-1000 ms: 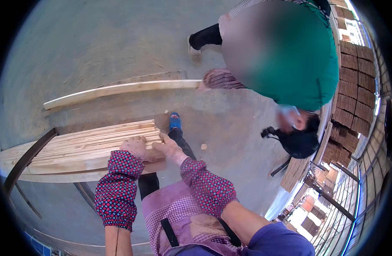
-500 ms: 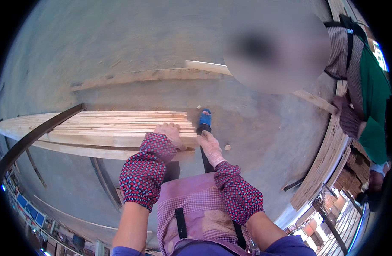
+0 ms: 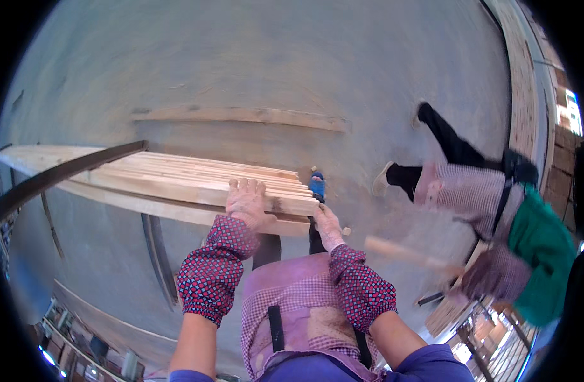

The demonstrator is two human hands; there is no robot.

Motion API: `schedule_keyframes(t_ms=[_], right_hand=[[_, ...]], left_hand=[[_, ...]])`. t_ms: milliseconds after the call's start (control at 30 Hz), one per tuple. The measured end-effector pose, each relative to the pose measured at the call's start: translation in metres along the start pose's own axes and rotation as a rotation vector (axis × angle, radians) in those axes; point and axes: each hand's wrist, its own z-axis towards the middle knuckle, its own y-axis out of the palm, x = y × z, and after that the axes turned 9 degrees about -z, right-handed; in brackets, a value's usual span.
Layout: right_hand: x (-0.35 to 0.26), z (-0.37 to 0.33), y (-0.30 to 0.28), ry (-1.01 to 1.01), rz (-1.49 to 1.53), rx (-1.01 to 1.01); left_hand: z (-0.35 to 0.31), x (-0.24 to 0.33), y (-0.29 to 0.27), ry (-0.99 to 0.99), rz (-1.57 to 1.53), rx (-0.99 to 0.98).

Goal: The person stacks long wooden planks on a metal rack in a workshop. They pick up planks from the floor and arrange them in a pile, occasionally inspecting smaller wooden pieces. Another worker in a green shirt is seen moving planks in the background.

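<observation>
Both my hands wear pale, worn work gloves: left hand (image 3: pixel 245 201), right hand (image 3: pixel 329 226). Red oversleeves (image 3: pixel 210 274) with a small blue-and-white diamond print cover my forearms, elastic-gathered at both ends. Purple shirt sleeves above. Lilac checked apron (image 3: pixel 298 305), dusty, with dark straps. One blue shoe (image 3: pixel 317 185) visible.

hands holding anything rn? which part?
Both hands are on the stack of wooden planks at its near end: left hand flat on top, right hand at the end's underside. Whether either actually grips cannot be told.
</observation>
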Motion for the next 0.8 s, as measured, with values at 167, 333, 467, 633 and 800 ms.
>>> schedule_keyframes(t_ms=[167, 333, 467, 633, 800], right_hand=[[-0.053, 0.011, -0.056, -0.164, -0.291, 0.187], [-0.156, 0.035, -0.112, -0.153, -0.207, 0.147], [-0.249, 0.110, -0.145, -0.456, -0.437, 0.128], [-0.359, 0.141, -0.125, -0.257, -0.610, -0.052], [-0.422, 0.171, -0.089, -0.924, -1.643, -0.062]], left_hand=[[0.015, -0.007, 0.019, -0.044, -0.106, 0.416], [-0.001, -0.021, -0.002, -0.181, -0.529, 0.428], [-0.009, -0.044, 0.008, -0.412, -0.933, 0.417], [-0.032, -0.042, 0.073, -0.783, -1.841, 0.202], [0.004, -0.025, 0.182, -0.547, -1.494, 0.536]])
